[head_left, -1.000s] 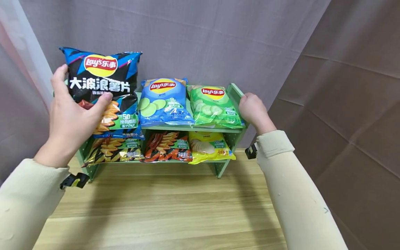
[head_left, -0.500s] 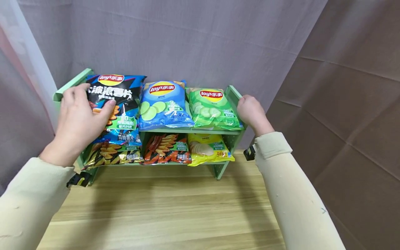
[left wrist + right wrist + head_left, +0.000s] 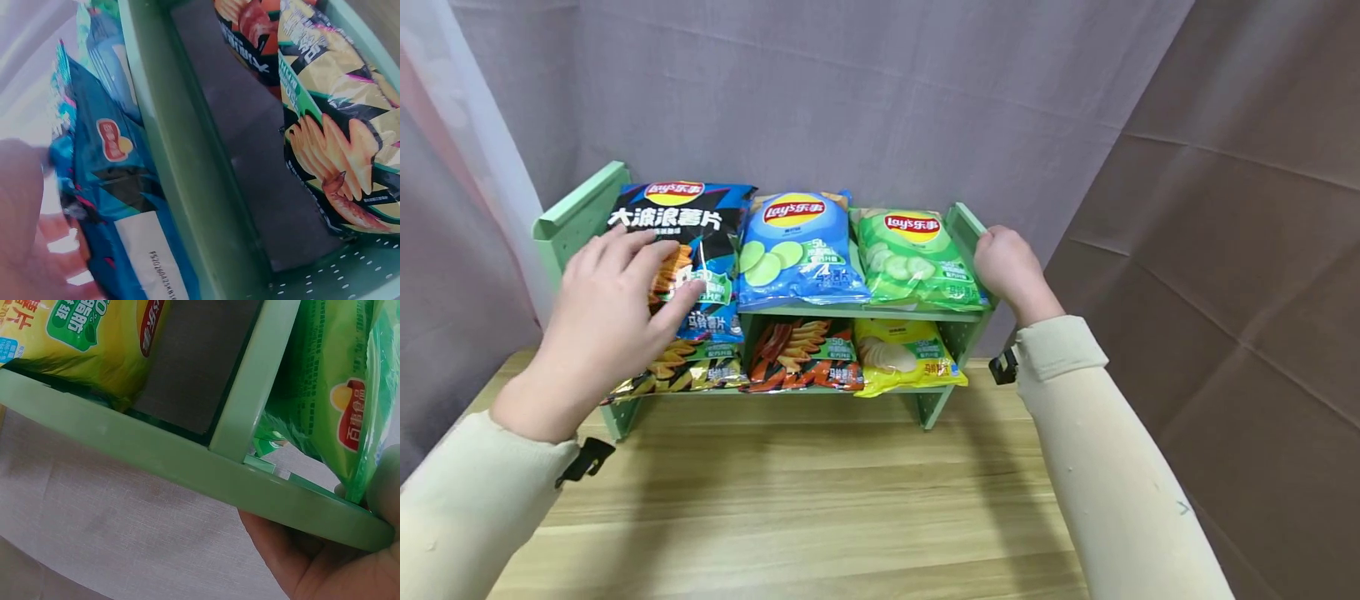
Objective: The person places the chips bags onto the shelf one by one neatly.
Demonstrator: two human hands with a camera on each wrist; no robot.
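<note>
A black-and-blue chip bag [image 3: 718, 237] leans on the upper tier of a green two-tier shelf [image 3: 577, 218], at its left end. My left hand [image 3: 606, 312] is in front of that bag with loosely bent, spread fingers that overlap its lower left. The left wrist view shows the same chip bag [image 3: 115, 181] with the left fingers [image 3: 62, 250] beside its front. My right hand [image 3: 1009, 271] grips the shelf's right side panel. In the right wrist view, the right hand [image 3: 325, 569] wraps the panel's edge close to the green chip bag [image 3: 331, 394].
Blue [image 3: 797, 267] and green chip bags stand on the upper tier's middle and right. Below lie a gold-and-black chip bag [image 3: 703, 371], a red-orange one [image 3: 801, 358] and a yellow one [image 3: 898, 358]. A grey curtain [image 3: 880, 100] hangs behind the wooden tabletop [image 3: 805, 508].
The black-and-blue chip bag came down onto the upper tier's left end. My left hand let go of it and drew back and lower. The right hand kept its place on the side panel.
</note>
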